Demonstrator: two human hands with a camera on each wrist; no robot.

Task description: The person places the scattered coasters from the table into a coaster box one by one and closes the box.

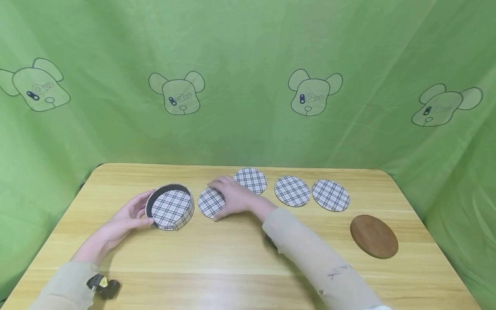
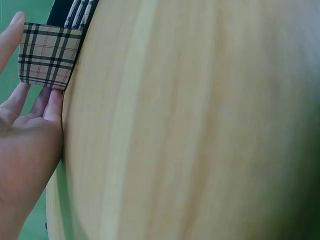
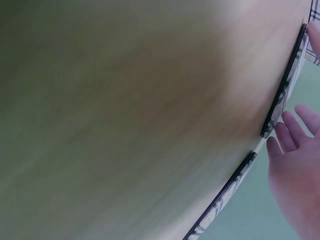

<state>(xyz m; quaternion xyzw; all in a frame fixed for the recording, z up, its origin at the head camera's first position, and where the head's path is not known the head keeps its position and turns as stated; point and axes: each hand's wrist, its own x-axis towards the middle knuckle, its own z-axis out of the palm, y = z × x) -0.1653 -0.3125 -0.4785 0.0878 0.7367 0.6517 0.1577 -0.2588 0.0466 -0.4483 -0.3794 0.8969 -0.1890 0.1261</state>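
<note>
On the left of the table is a round plaid coaster holder (image 1: pixel 182 219) with a dark inner wall and a plaid coaster (image 1: pixel 170 206) inside. My left hand (image 1: pixel 129 217) holds its left side, thumb on the near rim and fingers round the wall. The left wrist view shows the holder's plaid side (image 2: pixel 49 56) and stacked coaster edges (image 2: pixel 77 14) in its opening. Just right of the holder, my right hand (image 1: pixel 232 198) grips another round plaid coaster (image 1: pixel 210 203) across its edges, covering its right part. In the right wrist view, thumb and fingers touch this dark-edged coaster (image 3: pixel 286 82).
Three more plaid coasters lie to the right: one at the back (image 1: pixel 252 180), one in the middle (image 1: pixel 292 191) and one farther right (image 1: pixel 331 196). A brown round disc (image 1: pixel 373 237) lies near the right edge. Green curtains (image 1: pixel 248 129) hang behind the wooden table (image 1: pixel 217 267).
</note>
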